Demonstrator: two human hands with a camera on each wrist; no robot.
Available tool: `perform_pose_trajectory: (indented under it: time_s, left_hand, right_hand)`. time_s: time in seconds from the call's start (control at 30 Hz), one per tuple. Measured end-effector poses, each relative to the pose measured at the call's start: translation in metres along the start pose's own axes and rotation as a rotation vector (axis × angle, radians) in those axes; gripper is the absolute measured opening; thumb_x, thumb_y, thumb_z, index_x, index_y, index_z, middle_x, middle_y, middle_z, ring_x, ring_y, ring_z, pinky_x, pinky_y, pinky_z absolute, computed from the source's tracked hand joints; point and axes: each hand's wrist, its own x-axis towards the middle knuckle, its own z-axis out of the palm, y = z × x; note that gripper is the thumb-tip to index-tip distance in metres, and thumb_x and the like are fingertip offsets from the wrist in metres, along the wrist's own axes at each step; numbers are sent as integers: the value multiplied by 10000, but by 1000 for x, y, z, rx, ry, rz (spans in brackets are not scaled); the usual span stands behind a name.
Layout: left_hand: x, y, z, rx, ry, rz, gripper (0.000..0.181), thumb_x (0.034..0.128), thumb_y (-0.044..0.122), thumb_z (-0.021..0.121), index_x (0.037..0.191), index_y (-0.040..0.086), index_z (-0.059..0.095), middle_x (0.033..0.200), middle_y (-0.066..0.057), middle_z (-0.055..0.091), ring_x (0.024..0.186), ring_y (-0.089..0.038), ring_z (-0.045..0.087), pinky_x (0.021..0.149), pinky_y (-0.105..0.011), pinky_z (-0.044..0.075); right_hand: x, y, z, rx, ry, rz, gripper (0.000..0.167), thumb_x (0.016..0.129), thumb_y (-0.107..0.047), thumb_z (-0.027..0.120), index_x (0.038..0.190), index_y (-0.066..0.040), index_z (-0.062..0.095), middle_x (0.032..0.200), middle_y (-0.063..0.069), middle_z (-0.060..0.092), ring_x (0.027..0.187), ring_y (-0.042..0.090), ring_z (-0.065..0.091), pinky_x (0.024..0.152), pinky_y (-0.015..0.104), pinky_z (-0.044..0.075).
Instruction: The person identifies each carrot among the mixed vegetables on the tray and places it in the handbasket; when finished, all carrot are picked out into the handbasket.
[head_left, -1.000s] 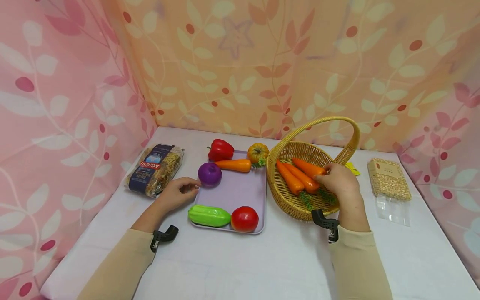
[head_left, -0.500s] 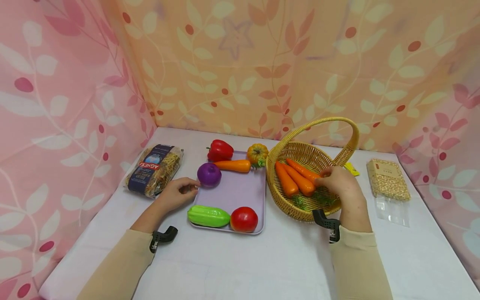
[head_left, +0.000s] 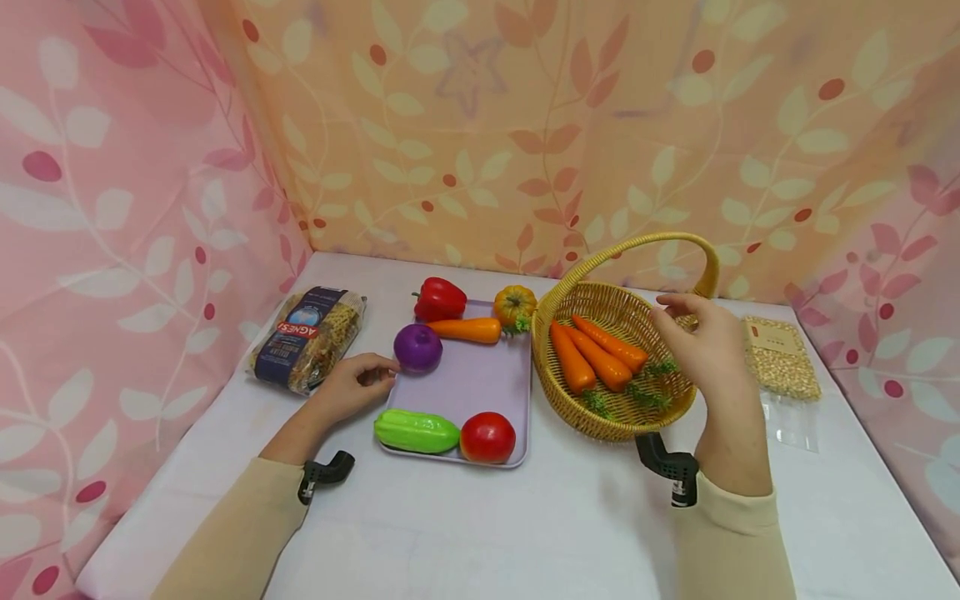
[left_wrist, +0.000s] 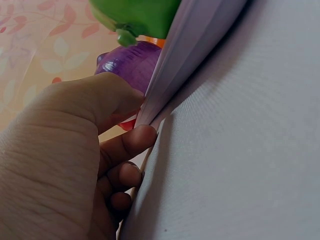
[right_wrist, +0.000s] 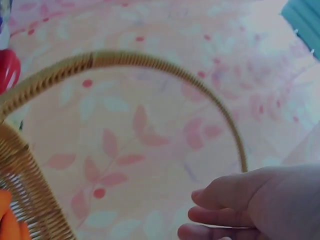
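A lilac tray [head_left: 483,379] lies left of centre, and my left hand [head_left: 354,390] pinches its left rim between thumb and index finger, as the left wrist view shows. Along the tray's edges sit a purple onion-like vegetable [head_left: 417,347], a carrot [head_left: 468,331], a green ridged vegetable [head_left: 417,431], a red tomato-like one [head_left: 487,437], a red bell pepper [head_left: 439,299] and a small pumpkin [head_left: 514,305]. My right hand [head_left: 712,346] is over the right side of a wicker basket [head_left: 553,398], fingers relaxed and holding nothing. Three orange carrots [head_left: 596,358] lie inside.
The basket's tall handle [head_left: 637,242] arches above it. A pasta bag [head_left: 307,337] lies on the left of the white tabletop [head_left: 480,533], and a clear pack of pale grains [head_left: 783,358] on the right. Floral cloth [head_left: 480,142] hangs behind.
The carrots in the basket have shifted slightly left under my right hand. That hand has since let go of the rightmost one and moved up and right. My left hand stays put.
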Motion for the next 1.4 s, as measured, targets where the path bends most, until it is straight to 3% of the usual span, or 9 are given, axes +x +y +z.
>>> perform_pose_trajectory:
  time_s: [0.17,0.37,0.57,0.8,0.93,1.1,1.27,1.4]
  left_hand:
    - [1,-1,0,-4,-5,3,206,934,106,751,1130,166,777,936,40,674,801,-204,555,689,-283,452]
    - [1,-3,0,-13,-12,-1,207,938,106,750,1136,159,774,971,29,691,826,-206,567,711,-282,465]
    - [1,-2,-1,-5,-10,-23,216,942,127,749,1154,164,771,1006,31,700,857,-197,574,736,-282,473]
    - [2,-1,0,-11,-10,-26,205,942,129,751,1143,165,773,977,32,688,840,-208,566,723,-283,466]
    - [1,0,-1,-8,-16,-40,207,942,137,753,1146,173,772,964,33,680,833,-207,560,718,-286,461]
    - [1,0,-2,-12,-16,-38,206,945,140,752,1146,180,771,956,35,679,824,-206,560,709,-289,459]
    - [1,-1,-2,-24,-6,-24,205,935,123,759,1135,166,774,946,29,680,816,-207,565,707,-285,462]
    - [1,-2,0,-31,-9,-29,204,934,134,760,1133,176,776,944,35,677,818,-205,565,708,-284,462]
  right_hand:
    - [-21,-23,-11,99,101,-71,376,1012,-403,627,1271,-143,709,1094,47,639,656,179,493,486,233,392]
    - [-43,-54,-14,204,202,-311,204,957,-175,740,1149,-111,773,991,-14,669,574,129,444,478,192,354]
    - [-52,-80,-3,274,159,-424,165,918,-72,766,1082,-91,775,937,-19,674,586,125,459,521,188,375]
    - [-53,-103,26,278,47,-493,150,927,-114,766,1075,-130,771,917,-63,653,677,128,518,594,219,430]
    - [-49,-115,58,271,-70,-498,168,937,-152,752,1104,-134,756,927,-69,645,692,130,527,605,266,460]
    - [-32,-122,111,193,-234,-405,313,947,-228,728,1239,-118,710,1067,-3,677,732,153,555,641,296,511]
    - [-12,-111,157,125,-344,-299,511,940,-272,719,1398,-80,599,1320,103,613,844,187,590,745,312,533]
    - [1,-96,179,205,-413,-199,624,932,-225,696,1486,-28,488,1457,165,509,989,276,608,872,390,535]
